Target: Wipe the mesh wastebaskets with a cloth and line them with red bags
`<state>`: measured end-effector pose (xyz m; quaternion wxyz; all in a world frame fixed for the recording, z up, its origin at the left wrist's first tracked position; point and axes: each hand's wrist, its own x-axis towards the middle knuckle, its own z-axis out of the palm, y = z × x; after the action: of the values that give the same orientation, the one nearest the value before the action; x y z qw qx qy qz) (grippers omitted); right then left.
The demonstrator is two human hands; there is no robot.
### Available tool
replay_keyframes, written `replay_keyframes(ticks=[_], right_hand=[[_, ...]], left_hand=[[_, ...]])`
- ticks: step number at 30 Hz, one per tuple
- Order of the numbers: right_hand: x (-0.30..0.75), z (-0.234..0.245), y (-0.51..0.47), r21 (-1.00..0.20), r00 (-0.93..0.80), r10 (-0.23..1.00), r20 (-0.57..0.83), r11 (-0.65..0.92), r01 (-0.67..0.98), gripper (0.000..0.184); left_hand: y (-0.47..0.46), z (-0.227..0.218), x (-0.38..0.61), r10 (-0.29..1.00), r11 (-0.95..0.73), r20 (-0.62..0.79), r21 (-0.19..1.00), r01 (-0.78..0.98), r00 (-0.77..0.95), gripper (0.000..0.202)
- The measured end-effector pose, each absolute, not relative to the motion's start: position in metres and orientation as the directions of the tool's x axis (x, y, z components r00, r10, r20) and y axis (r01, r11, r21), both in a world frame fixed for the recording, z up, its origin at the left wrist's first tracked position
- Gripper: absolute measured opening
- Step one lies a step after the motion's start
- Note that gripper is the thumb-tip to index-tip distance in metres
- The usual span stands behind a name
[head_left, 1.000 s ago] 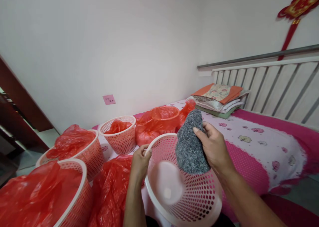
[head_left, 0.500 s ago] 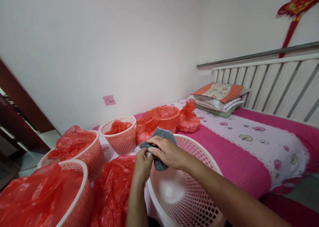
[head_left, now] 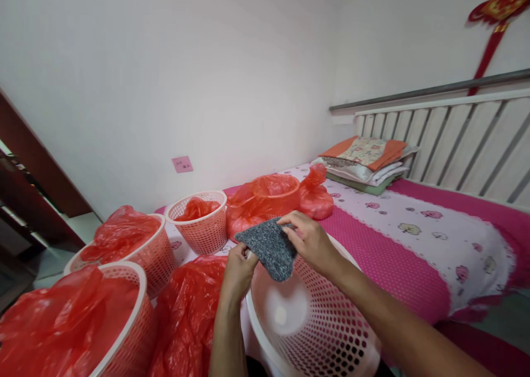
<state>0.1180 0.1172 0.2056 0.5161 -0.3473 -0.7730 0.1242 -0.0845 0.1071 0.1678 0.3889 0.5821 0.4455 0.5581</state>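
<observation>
A pale pink mesh basket (head_left: pixel 331 333) stands low in the middle, tilted so that I look into it. Above its far rim a speckled grey cloth (head_left: pixel 269 248) is stretched flat between my two hands. My left hand (head_left: pixel 238 269) pinches the cloth's left corner right at the basket's rim. My right hand (head_left: pixel 308 242) grips the cloth's right edge with its fingers curled over it.
Several pink mesh baskets lined or filled with red plastic bags (head_left: pixel 120 236) stand at the left and behind. A loose red bag (head_left: pixel 186 311) lies beside my left arm. The bed has a pink and white cover (head_left: pixel 414 239), folded bedding (head_left: pixel 364 164) and a slatted rail (head_left: pixel 455 139).
The grey cloth went from hanging in my right hand over the basket, to bunched at the rim between both hands, to spread out flat now. My left hand shifted from the rim to the cloth.
</observation>
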Motion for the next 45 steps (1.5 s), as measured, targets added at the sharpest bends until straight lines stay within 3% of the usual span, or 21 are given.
replay_keyframes(ticks=[3,7,14,16,22,27,29,34,38,45], right_hand=[[0.107,0.211,0.108,-0.432,-0.36,0.566,0.741,0.813,0.39,0.021],[0.097,0.213,0.102,-0.353,-0.485,0.521,0.703,0.847,0.397,0.024],[0.098,0.202,0.113,-0.255,-0.704,0.516,0.488,0.856,0.45,0.103],[0.094,0.196,0.116,-0.242,-0.694,0.538,0.478,0.84,0.485,0.114],[0.088,0.194,0.116,-0.308,-0.657,0.528,0.537,0.849,0.43,0.084],[0.098,0.207,0.118,-0.457,-0.61,0.548,0.572,0.831,0.317,0.039],[0.101,0.209,0.121,-0.456,-0.599,0.546,0.585,0.833,0.314,0.04],[0.101,0.207,0.126,-0.306,-0.683,0.508,0.524,0.861,0.406,0.071],[0.095,0.203,0.126,-0.191,-0.705,0.538,0.462,0.837,0.514,0.075],[0.092,0.194,0.137,0.004,-0.708,0.508,0.491,0.811,0.585,0.037]], left_hand=[[0.109,0.165,-0.087,0.953,-0.302,0.301,0.95,0.076,0.017,0.032],[0.108,0.164,-0.088,0.95,-0.312,0.311,0.945,0.101,0.021,0.03],[0.105,0.167,-0.085,0.946,-0.321,0.325,0.933,0.163,0.0,0.027],[0.107,0.166,-0.084,0.946,-0.322,0.325,0.933,0.161,0.002,0.029],[0.112,0.157,-0.089,0.942,-0.321,0.333,0.927,0.193,-0.032,0.025],[0.111,0.159,-0.088,0.949,-0.316,0.316,0.944,0.098,0.023,0.025],[0.109,0.163,-0.086,0.946,-0.321,0.317,0.943,0.083,0.059,0.027],[0.099,0.172,-0.086,0.931,-0.329,0.314,0.943,0.056,0.189,0.027],[0.095,0.174,-0.09,0.948,-0.256,0.239,0.965,0.056,0.211,0.026],[0.101,0.167,-0.09,0.952,-0.225,0.208,0.973,0.05,0.226,0.028]])
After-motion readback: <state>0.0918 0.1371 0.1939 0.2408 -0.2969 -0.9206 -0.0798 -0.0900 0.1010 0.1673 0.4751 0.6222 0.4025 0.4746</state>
